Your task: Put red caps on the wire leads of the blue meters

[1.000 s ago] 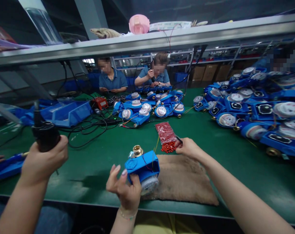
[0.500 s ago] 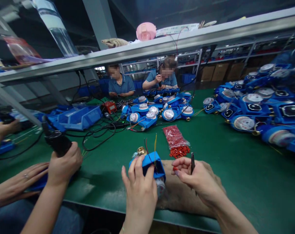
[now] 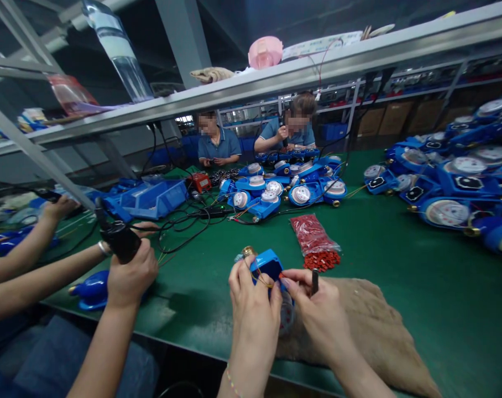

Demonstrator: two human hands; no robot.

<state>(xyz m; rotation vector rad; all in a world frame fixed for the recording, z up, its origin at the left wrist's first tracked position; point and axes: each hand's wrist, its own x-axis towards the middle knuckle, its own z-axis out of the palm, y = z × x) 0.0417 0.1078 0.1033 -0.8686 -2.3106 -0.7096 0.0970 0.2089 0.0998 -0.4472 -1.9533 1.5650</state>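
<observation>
My left hand (image 3: 255,309) is closed around a blue water meter (image 3: 269,257) with an open box-shaped housing, its fingers at thin yellow wires (image 3: 257,275) coming from it. A brass fitting (image 3: 248,252) shows behind the fingers, and a clear round part (image 3: 286,315) lies below. In my right hand (image 3: 323,312), thumb and fingertips pinch a small red piece (image 3: 281,275) at the housing's right edge. That hand also keeps a slim dark tool (image 3: 315,281) between its fingers; the tool's tip is hidden. Under the hands lies a brown cloth (image 3: 375,326).
Past my right hand lies a bag of red pieces (image 3: 311,231), with loose ones (image 3: 322,261) spilled out. Blue meters (image 3: 445,213) pile up at right and centre. On the left, a co-worker's hand (image 3: 132,271) grips a black power screwdriver (image 3: 122,240). A shelf (image 3: 234,88) crosses above.
My right hand has moved left with the red piece, up to the housing. My left fingers now gather the wires, which stood upright before. The co-worker's other hand has left the blue part.
</observation>
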